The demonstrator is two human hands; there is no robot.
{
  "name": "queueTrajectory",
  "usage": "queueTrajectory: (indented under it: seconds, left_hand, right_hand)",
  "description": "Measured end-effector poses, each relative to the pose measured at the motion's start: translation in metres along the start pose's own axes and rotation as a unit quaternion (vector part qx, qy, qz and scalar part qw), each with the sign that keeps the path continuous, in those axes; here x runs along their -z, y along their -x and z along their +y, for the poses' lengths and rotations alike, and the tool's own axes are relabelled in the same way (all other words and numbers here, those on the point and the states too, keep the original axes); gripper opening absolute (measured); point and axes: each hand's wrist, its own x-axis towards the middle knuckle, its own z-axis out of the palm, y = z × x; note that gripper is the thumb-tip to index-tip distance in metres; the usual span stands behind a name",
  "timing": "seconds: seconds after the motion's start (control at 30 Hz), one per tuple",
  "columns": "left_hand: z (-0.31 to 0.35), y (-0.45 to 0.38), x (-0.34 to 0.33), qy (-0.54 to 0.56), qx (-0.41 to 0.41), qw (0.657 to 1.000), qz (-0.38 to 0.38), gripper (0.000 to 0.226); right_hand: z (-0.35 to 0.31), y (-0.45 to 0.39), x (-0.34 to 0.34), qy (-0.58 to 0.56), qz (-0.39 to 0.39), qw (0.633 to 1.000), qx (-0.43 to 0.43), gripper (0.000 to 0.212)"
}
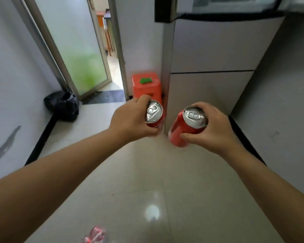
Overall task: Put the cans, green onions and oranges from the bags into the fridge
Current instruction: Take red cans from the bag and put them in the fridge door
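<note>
We stand before the fridge (211, 55) with a red can in each hand, lids up, its grey lower doors closed ahead of us and the upper part hard to read at the top edge of the view. The left hand (130, 120) wraps its curled fingers and thumb round the left can (154, 114), held nearly upright; the right hand (212, 127) grips the right can (186, 125) the same way, tilted so its base leans toward the other. The two cans are near each other but apart, both well above the pale tiled floor (147, 172). An orange stool (146, 86) sits just beside the fridge's left edge, and a black bag (63, 106) lies against the wall by the glass door (77, 50). A blurred red-and-clear bag (95, 235) shows at the bottom edge; no onions or oranges can be seen. To do this step well, we judge, one hand must be freed for the door: tuck both cans into one firm grip or shelve one first, keep them upright, and watch the stool underfoot.
</note>
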Motion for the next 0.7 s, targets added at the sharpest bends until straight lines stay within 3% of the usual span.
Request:
queueTrajectory:
  seconds: [0.13,0.37,0.53,0.7]
  left_hand:
    - [0.048,-0.09,0.043,0.007,-0.035,0.996,0.082,0.071]
    - [0.105,-0.241,0.081,0.037,-0.097,0.985,0.136,0.072]
    - [0.141,-0.342,0.101,0.04,-0.127,0.975,0.177,0.07]
    - [0.179,-0.423,0.109,0.06,-0.138,0.95,0.273,0.073]
  right_hand:
    - [0.003,-0.077,0.071,-0.012,0.08,0.997,0.016,0.062]
    - [0.03,-0.216,0.163,0.002,0.15,0.988,0.046,0.062]
    - [0.048,-0.307,0.22,0.005,0.207,0.976,0.066,0.064]
    - [0.081,-0.389,0.255,-0.017,0.265,0.955,0.13,0.065]
